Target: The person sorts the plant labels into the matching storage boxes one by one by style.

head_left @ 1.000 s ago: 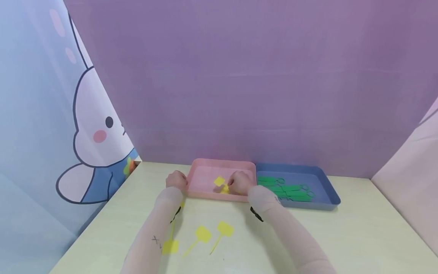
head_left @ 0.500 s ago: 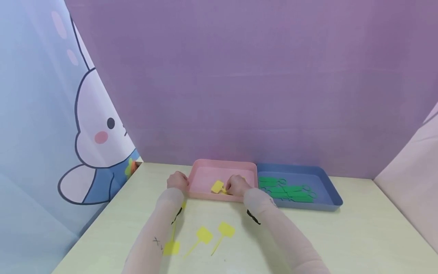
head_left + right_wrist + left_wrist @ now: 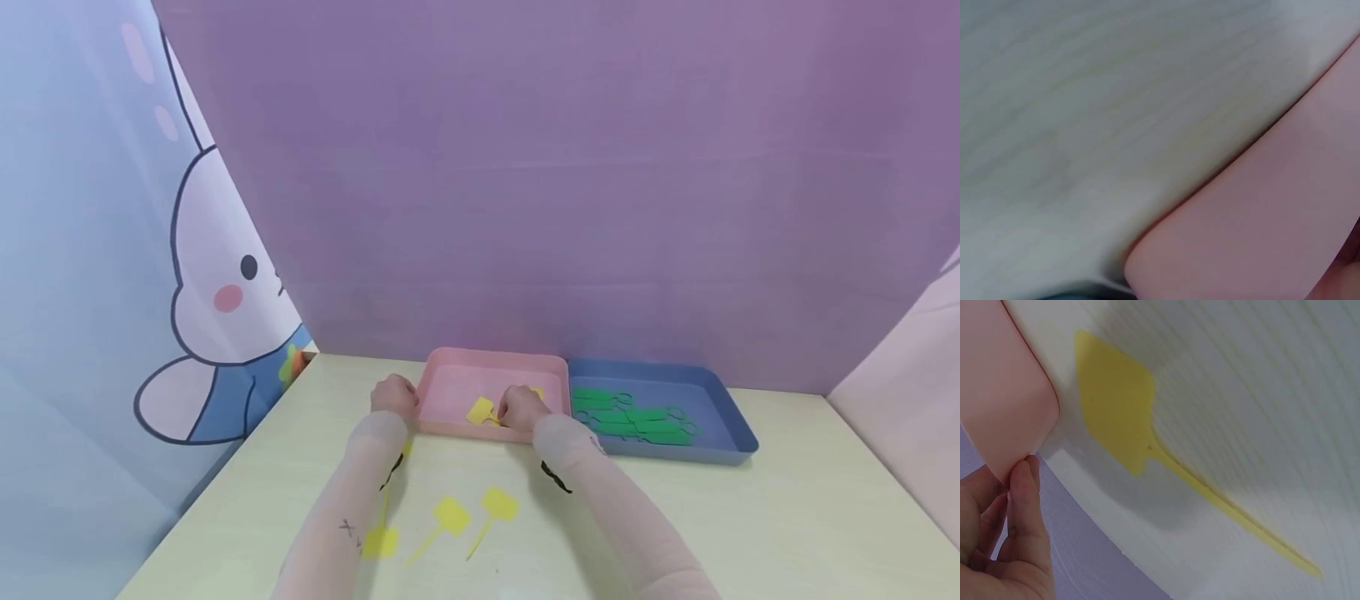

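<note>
In the left wrist view, my left hand (image 3: 1016, 531) pinches the rim of the pink tray (image 3: 1016, 394) at a corner, thumb and fingers on either side. In the head view that hand (image 3: 395, 394) is at the tray's left side. My right hand (image 3: 521, 408) is inside the pink tray (image 3: 491, 358), its fingers curled at the stem of a yellow plant label (image 3: 480, 410); the fingertips are hidden. Another bit of yellow (image 3: 537, 392) shows behind that hand. A yellow label (image 3: 1116, 400) with a thin stem lies on the table beside the tray.
Against the pink tray's right side stands a blue tray (image 3: 712, 417) with several green tags (image 3: 645, 421) that end in loops. More yellow labels (image 3: 452, 515) lie on the table in front, between my forearms. A purple curtain (image 3: 555, 183) hangs behind the trays.
My right hand has lowered the yellow label from a raised, tilted position down into the pink tray. My left hand stays at the tray's left side. The head view has shifted slightly.
</note>
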Available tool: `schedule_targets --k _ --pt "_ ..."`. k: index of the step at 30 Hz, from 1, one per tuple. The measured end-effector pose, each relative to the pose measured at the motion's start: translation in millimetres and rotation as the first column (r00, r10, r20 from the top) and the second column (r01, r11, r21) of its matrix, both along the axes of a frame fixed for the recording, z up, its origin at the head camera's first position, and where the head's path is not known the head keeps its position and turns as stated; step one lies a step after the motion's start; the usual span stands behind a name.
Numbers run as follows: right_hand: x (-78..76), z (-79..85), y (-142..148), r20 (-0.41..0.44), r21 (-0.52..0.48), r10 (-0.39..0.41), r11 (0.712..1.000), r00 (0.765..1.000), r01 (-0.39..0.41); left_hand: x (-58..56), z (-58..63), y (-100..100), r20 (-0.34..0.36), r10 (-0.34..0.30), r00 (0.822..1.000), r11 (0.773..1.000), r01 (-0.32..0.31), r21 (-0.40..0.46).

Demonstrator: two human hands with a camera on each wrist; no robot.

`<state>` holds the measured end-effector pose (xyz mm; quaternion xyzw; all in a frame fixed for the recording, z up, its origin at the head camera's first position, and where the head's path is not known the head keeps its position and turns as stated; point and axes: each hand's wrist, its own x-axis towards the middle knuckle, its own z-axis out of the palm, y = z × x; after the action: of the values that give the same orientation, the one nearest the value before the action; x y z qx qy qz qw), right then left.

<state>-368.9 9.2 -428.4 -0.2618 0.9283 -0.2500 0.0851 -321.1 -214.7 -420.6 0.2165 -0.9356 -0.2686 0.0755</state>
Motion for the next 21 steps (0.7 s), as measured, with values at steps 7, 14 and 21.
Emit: schedule_targets --k 7,14,21 --pt "-0.8 -2.5 -0.4 -0.002 0.026 -0.018 1.000 1.000 0.018 -0.8 1.3 2.3 0.009 0.001 1.000 1.000 -0.001 -0.013" --pt "-1.2 -3.9 -0.1 0.002 0.039 -0.015 0.999 1.000 0.015 -2.1 -0.5 2.6 0.014 0.009 1.000 1.000 -0.009 -0.013" --pt "-1.5 -5.1 -1.0 -0.006 0.038 -0.012 0.999 1.000 0.012 -2.2 -2.0 0.5 0.005 0.010 1.000 1.000 -0.010 -0.002"
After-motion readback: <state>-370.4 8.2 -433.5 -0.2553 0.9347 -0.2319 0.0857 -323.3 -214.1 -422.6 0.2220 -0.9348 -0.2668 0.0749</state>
